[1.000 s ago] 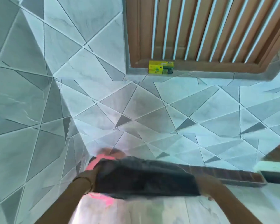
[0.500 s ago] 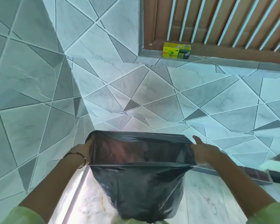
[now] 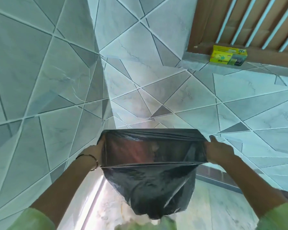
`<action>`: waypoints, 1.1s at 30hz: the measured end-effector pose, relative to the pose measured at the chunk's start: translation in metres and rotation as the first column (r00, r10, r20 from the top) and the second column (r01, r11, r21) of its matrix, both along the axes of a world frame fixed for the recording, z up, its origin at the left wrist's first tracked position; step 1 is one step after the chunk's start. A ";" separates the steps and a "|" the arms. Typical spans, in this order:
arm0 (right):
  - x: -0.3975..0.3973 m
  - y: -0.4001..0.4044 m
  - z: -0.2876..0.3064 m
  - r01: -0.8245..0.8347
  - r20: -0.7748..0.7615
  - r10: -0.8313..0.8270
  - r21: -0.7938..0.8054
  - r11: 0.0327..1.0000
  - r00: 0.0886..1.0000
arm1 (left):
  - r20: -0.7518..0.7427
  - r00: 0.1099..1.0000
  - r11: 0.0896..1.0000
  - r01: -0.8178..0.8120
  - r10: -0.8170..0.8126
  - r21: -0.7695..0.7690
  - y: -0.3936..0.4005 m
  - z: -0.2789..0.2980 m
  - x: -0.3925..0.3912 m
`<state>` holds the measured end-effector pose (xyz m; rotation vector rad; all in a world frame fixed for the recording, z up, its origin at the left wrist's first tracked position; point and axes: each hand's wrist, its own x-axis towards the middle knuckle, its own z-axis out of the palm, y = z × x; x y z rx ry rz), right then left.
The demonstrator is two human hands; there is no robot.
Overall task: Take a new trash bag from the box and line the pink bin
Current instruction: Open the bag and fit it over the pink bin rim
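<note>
At the bottom edge, pale green sleeves (image 3: 32, 219) are showing on both forearms, which are reaching up and forward into frame. Just ahead of them a black trash bag (image 3: 150, 185) is hanging in the air, mouth stretched wide and taut between the two hands, body drooping down toward the camera and crumpled at its low end. The left hand (image 3: 94, 151) is gripping the bag's left rim, fingers curled into the plastic and mostly hidden by it; a thin dark bracelet (image 3: 90, 157) is sitting on that wrist. The right hand (image 3: 219, 151) is gripping the right rim the same way, fingers tucked into the film, thumb sticking up free above the edge. Through the open mouth something reddish-pink is showing faintly behind the thin film; cannot tell what it is. The pink bin itself is not showing plainly anywhere. Under the bag, a glossy marble-look floor (image 3: 211, 211) is catching a bright streak of light on the left side, and a dark strip (image 3: 223, 178) is running along the floor on the right, just beyond the right wrist. Farther out, grey-white tiles (image 3: 181, 90) with angular triangle patterns are covering the surfaces, a corner seam running up the middle. Far upper right, a yellow-green trash bag box (image 3: 228, 55) is resting on a ledge at the foot of a brown wooden frame (image 3: 199, 27) with white slats, well apart from both hands.
</note>
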<state>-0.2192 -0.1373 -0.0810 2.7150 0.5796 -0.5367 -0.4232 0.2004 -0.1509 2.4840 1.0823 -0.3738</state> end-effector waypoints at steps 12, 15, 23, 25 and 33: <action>0.007 0.076 0.011 0.031 0.161 -0.057 0.163 0.986 0.985 | -0.079 0.992 0.973 0.110 -0.095 0.204 0.062 0.036 -0.006; 0.010 0.083 0.012 0.034 0.177 -0.063 0.160 0.987 0.982 | -0.083 0.991 0.973 0.121 -0.106 0.196 0.069 0.031 -0.008; 0.018 0.100 0.002 0.023 0.138 -0.048 0.180 0.983 0.989 | -0.087 0.991 0.981 0.111 -0.098 0.162 0.077 0.020 -0.012; 0.022 0.109 0.001 0.024 0.142 -0.054 0.207 0.978 0.988 | -0.091 0.992 0.981 0.101 -0.087 0.162 0.080 0.020 -0.012; 0.025 0.135 0.013 0.038 0.125 -0.066 0.214 0.976 0.990 | -0.039 0.994 0.975 0.111 -0.105 0.194 0.092 0.029 0.000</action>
